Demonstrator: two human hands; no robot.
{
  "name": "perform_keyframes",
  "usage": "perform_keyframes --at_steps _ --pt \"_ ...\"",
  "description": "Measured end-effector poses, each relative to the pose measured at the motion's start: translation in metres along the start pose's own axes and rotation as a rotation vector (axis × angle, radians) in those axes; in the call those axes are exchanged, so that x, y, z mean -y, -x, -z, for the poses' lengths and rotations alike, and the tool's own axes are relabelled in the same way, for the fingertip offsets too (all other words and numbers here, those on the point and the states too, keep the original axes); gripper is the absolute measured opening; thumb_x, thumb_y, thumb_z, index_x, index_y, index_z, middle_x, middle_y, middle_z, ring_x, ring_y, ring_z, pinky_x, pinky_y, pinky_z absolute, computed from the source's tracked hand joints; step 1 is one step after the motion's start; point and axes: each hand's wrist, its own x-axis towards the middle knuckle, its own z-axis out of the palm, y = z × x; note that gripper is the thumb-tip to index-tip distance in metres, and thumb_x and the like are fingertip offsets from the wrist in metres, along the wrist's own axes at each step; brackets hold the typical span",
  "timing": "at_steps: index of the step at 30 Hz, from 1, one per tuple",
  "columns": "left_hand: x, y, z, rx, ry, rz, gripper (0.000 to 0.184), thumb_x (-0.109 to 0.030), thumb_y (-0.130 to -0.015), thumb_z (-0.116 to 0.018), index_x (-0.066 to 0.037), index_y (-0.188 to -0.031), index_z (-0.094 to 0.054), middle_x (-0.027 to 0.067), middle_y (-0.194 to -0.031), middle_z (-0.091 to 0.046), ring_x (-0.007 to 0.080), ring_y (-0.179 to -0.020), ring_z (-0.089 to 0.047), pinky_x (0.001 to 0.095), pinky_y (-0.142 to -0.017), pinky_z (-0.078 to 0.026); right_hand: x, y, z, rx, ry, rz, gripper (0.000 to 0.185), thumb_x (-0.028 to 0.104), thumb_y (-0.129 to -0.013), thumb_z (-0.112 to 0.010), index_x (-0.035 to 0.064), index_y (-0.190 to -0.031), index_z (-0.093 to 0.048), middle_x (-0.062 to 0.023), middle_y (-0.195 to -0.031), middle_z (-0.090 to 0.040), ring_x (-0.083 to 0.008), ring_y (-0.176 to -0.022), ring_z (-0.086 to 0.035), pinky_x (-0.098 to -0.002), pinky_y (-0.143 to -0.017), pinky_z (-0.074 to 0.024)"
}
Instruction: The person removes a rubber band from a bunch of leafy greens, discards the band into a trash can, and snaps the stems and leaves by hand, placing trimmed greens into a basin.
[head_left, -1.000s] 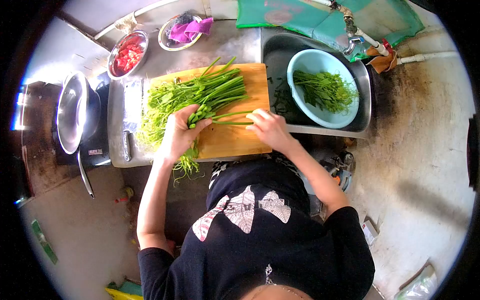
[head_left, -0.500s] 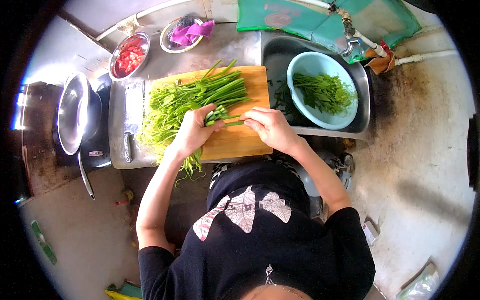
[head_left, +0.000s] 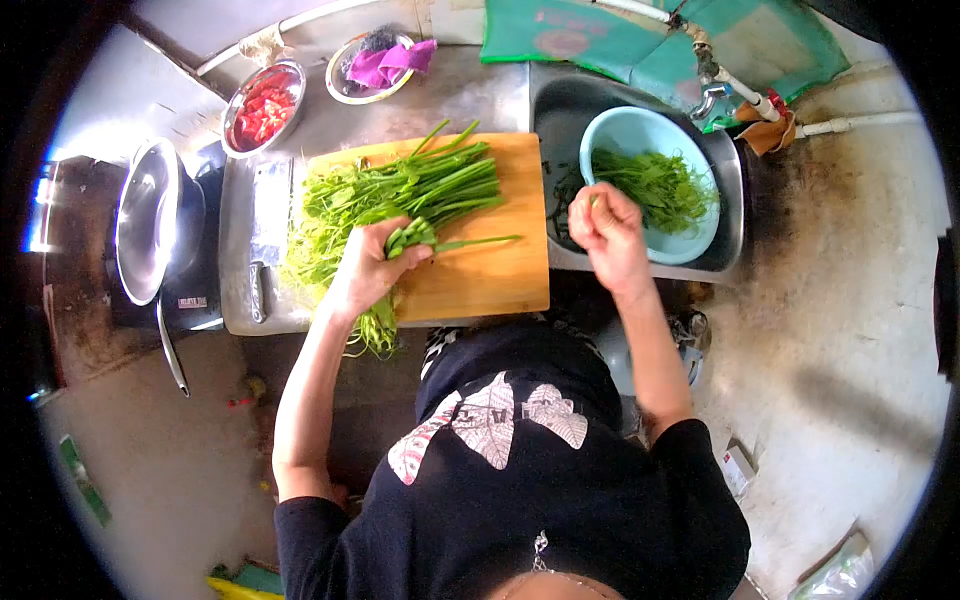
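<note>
My left hand (head_left: pixel 372 268) is closed around a small bunch of leafy green stems (head_left: pixel 412 236), and one long stem sticks out of it to the right. Beneath and behind it, a large pile of the same greens (head_left: pixel 400 190) covers the left of a wooden cutting board (head_left: pixel 480 285). My right hand (head_left: pixel 612 232) is raised at the near-left rim of a light blue basin (head_left: pixel 702 240), its fingers pinched together. A tiny bit of green shows at its fingertips, apparently a piece of stem. Inside the basin lie loose greens (head_left: pixel 655 190).
The basin sits in a metal sink (head_left: pixel 738 215) under a tap (head_left: pixel 712 98). Left of the board lies a knife (head_left: pixel 258 290). Behind are a bowl of cut red pieces (head_left: pixel 262 115) and a bowl with a purple cloth (head_left: pixel 385 66). A wok (head_left: pixel 147 235) stands far left.
My right hand has left the stem by my left hand and moved right to the basin's edge. The left hand has stayed at the board, still holding the bunch.
</note>
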Motion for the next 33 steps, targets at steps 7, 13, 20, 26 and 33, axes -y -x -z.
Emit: perform_keyframes --at_steps 7,13,20,26,33 --pt "-0.006 0.000 -0.005 -0.020 0.085 -0.076 0.018 -0.012 -0.088 -0.068 0.004 -0.096 -0.063 0.0048 -0.069 -0.065 0.0095 -0.062 -0.055 0.0275 -0.061 -0.047 -0.026 -0.013 0.054 -0.062 0.938 0.024 0.017 0.011 -0.088 -0.063 0.0030 -0.103 -0.067 -0.0035 -0.074 -0.061 -0.0134 -0.060 -0.055 -0.0257 -0.057 -0.0445" --pt "-0.006 0.001 -0.004 0.034 0.057 -0.017 0.026 -0.017 -0.087 -0.071 0.004 -0.101 -0.062 0.0089 -0.074 -0.067 0.0115 -0.067 -0.060 0.0291 -0.065 -0.049 -0.058 -0.004 0.020 0.145 1.340 0.286 0.016 0.015 -0.082 -0.069 0.0073 -0.096 -0.066 -0.0097 -0.099 -0.064 -0.0267 -0.094 -0.062 -0.0385 -0.079 -0.0527" --pt "-0.005 -0.005 -0.026 -0.166 -0.187 -0.265 0.033 -0.010 -0.075 -0.077 0.001 -0.103 -0.062 0.0177 -0.085 -0.067 0.0307 -0.079 -0.065 0.0351 -0.074 -0.049 -0.072 -0.005 0.001 0.182 1.371 0.352 0.013 0.008 -0.083 -0.065 0.0074 -0.091 -0.055 -0.0088 -0.081 -0.062 -0.0270 -0.071 -0.066 -0.0395 -0.060 -0.0530" --pt "0.003 -0.010 -0.036 -0.035 -0.089 -0.131 0.024 -0.006 -0.080 -0.071 -0.001 -0.099 -0.058 0.0152 -0.075 -0.067 0.0275 -0.064 -0.065 0.0335 -0.063 -0.050 -0.026 0.010 -0.045 0.217 1.259 0.431 0.015 0.011 -0.083 -0.066 0.0067 -0.091 -0.055 -0.0106 -0.078 -0.061 -0.0306 -0.074 -0.065 -0.0402 -0.061 -0.0508" --pt "-0.008 -0.009 -0.031 -0.011 -0.116 -0.149 0.015 -0.010 -0.083 -0.070 0.000 -0.090 -0.061 0.0107 -0.063 -0.063 0.0153 -0.058 -0.061 0.0314 -0.058 -0.047 -0.020 0.011 -0.049 0.303 1.392 0.315 0.008 0.014 -0.086 -0.061 0.0062 -0.084 -0.059 -0.0104 -0.081 -0.064 -0.0319 -0.074 -0.065 -0.0397 -0.061 -0.0507"
